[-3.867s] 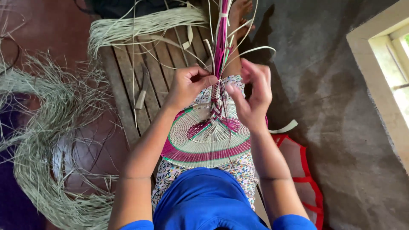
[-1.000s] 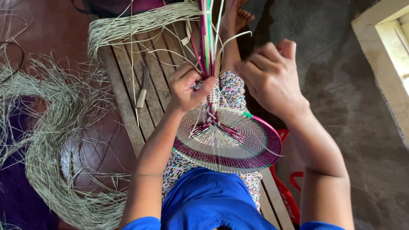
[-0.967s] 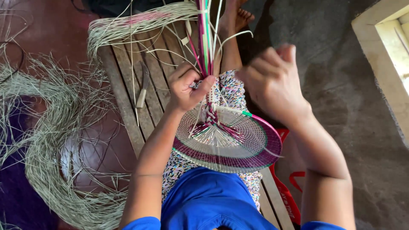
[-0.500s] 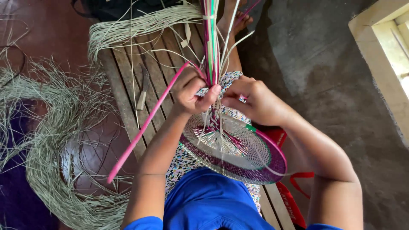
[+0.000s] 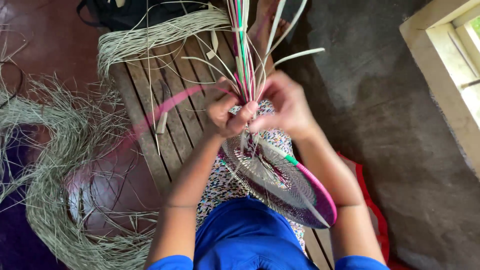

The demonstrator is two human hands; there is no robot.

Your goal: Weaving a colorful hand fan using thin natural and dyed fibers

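A round woven disc of pale, magenta and green fibre (image 5: 280,185) is held tilted over the lap, just below both hands. The left hand (image 5: 227,112) is closed around the bundle of pink, green and pale upright strands (image 5: 242,55) where they rise from the disc's upper edge. The right hand (image 5: 287,107) is pinched on the same strands from the other side, touching the left. A blurred pink strand (image 5: 165,107) is seen arcing leftwards over the slatted wooden bench (image 5: 165,145). Loose pale grass fibre (image 5: 45,165) is heaped to the left.
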